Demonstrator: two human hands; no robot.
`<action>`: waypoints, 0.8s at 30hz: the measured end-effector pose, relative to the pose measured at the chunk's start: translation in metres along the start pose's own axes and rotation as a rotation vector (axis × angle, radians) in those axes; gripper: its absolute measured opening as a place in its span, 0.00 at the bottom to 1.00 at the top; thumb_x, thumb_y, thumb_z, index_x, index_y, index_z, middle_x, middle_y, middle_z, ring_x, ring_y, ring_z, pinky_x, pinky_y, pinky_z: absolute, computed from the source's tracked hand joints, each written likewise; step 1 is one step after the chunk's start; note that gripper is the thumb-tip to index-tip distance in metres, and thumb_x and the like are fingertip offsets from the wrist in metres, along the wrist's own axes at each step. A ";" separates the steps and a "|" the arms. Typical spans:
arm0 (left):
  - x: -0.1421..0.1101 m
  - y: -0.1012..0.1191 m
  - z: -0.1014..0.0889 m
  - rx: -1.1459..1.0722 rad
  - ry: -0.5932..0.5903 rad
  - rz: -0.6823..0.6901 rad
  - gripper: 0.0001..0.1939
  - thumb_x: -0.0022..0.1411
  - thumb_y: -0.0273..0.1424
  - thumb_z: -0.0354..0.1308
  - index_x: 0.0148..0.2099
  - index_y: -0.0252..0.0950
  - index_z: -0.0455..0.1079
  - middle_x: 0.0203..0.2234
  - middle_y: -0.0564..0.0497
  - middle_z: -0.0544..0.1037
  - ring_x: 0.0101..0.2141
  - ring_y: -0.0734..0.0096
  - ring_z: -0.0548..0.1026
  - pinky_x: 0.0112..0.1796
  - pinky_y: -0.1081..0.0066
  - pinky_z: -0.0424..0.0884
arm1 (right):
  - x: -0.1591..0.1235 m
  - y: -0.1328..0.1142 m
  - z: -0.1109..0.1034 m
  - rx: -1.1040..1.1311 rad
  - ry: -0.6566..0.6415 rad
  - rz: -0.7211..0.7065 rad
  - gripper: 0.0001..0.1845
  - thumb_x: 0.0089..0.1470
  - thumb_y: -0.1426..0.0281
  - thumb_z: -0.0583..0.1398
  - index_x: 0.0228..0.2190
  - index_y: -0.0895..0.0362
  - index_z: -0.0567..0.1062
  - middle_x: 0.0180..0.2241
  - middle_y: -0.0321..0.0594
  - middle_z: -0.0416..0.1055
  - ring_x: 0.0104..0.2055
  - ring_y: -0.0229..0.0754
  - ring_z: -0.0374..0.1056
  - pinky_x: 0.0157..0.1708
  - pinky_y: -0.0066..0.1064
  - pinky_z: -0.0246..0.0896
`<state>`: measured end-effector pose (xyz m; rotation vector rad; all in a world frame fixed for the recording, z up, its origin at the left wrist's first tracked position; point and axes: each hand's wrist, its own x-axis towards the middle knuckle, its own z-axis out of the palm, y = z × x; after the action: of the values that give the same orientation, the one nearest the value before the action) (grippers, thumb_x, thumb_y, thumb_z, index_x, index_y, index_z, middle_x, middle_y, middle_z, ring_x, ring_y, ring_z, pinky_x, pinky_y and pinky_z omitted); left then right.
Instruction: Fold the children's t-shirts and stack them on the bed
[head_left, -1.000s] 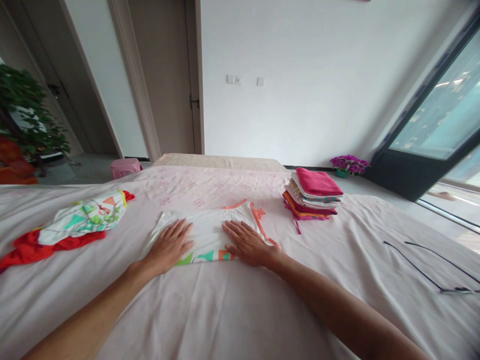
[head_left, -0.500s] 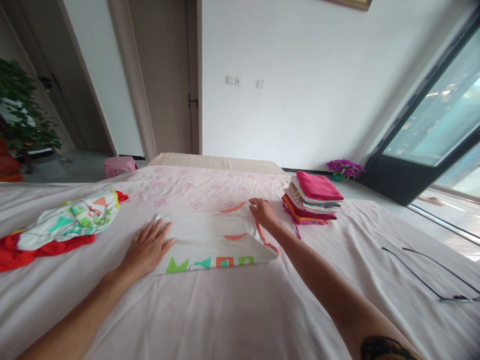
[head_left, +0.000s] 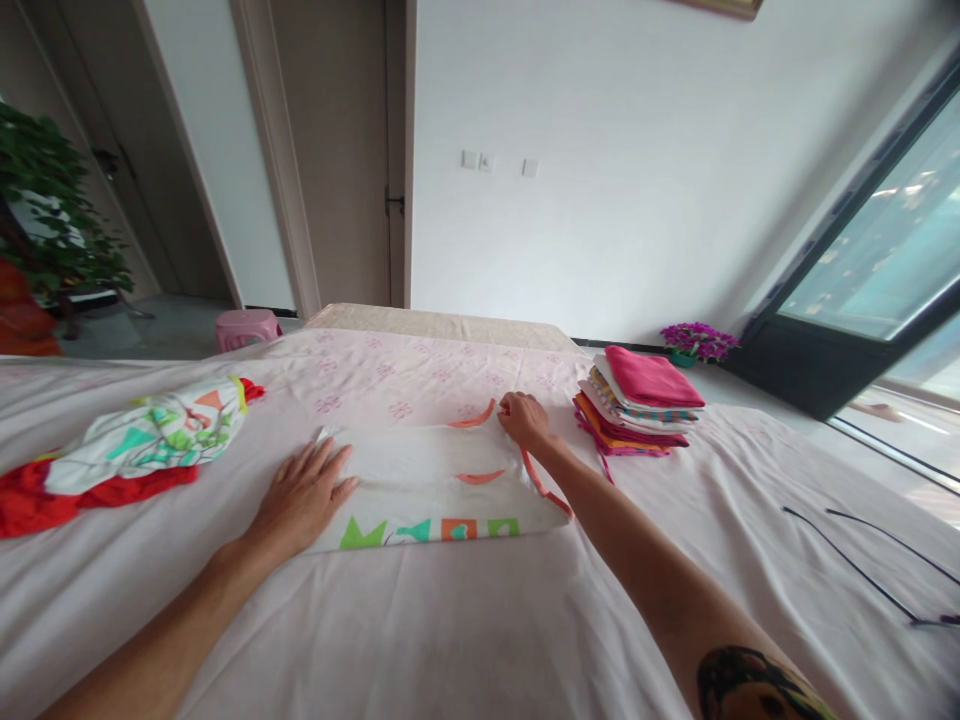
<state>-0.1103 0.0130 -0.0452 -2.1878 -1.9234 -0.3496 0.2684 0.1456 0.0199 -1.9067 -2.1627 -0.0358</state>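
A white garment with coral trim and a row of green, teal and orange printed shapes lies flattened and folded lengthwise on the bed. My left hand rests flat on its left end, fingers stretched out. At the far right corner, my right hand pinches the garment's edge beside the coral trim; the fingertips are partly hidden by the hand's angle.
To the left lies a crumpled white-and-red printed garment. A stack of folded clothes with a pink piece on top stands on the right. Eyeglasses lie on the bedsheet at the right edge. Beyond are a pink stool and purple flowers.
My left hand has slid left to the garment's end. My right hand has moved from pressing on the cloth to its far right corner and closed on the edge there.
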 end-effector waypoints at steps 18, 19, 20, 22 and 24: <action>-0.001 0.003 -0.006 0.002 0.007 0.013 0.27 0.69 0.43 0.46 0.64 0.37 0.65 0.64 0.40 0.64 0.63 0.47 0.62 0.60 0.50 0.58 | -0.047 0.019 -0.005 0.080 0.015 -0.510 0.19 0.50 0.81 0.55 0.37 0.54 0.81 0.40 0.40 0.79 0.47 0.43 0.69 0.53 0.35 0.56; -0.001 0.003 -0.006 0.004 0.004 0.014 0.27 0.68 0.43 0.46 0.64 0.37 0.65 0.64 0.40 0.64 0.63 0.47 0.62 0.60 0.50 0.58 | -0.048 0.018 -0.006 0.088 0.034 -0.491 0.18 0.52 0.80 0.54 0.37 0.55 0.81 0.40 0.41 0.79 0.47 0.43 0.69 0.53 0.35 0.56; -0.001 0.003 -0.006 0.005 0.002 0.016 0.27 0.68 0.43 0.46 0.64 0.37 0.65 0.64 0.40 0.64 0.63 0.47 0.62 0.60 0.50 0.57 | -0.048 0.018 -0.007 0.097 0.063 -0.464 0.18 0.53 0.80 0.54 0.38 0.55 0.81 0.41 0.42 0.79 0.47 0.44 0.69 0.53 0.36 0.57; -0.001 0.003 -0.006 0.002 0.005 0.017 0.27 0.68 0.43 0.46 0.64 0.36 0.65 0.64 0.39 0.64 0.63 0.47 0.62 0.60 0.50 0.57 | -0.048 0.014 -0.007 0.104 0.107 -0.431 0.19 0.56 0.78 0.53 0.43 0.56 0.80 0.46 0.44 0.77 0.50 0.45 0.68 0.54 0.37 0.57; -0.001 0.002 -0.005 0.000 0.010 0.018 0.27 0.68 0.43 0.46 0.64 0.36 0.65 0.64 0.39 0.64 0.63 0.47 0.62 0.60 0.49 0.57 | -0.048 0.009 -0.005 0.081 0.068 -0.474 0.21 0.59 0.77 0.52 0.50 0.55 0.76 0.53 0.44 0.74 0.55 0.45 0.66 0.58 0.40 0.55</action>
<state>-0.1083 0.0106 -0.0406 -2.1977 -1.8973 -0.3576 0.2838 0.0990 0.0136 -1.2945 -2.4728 -0.0972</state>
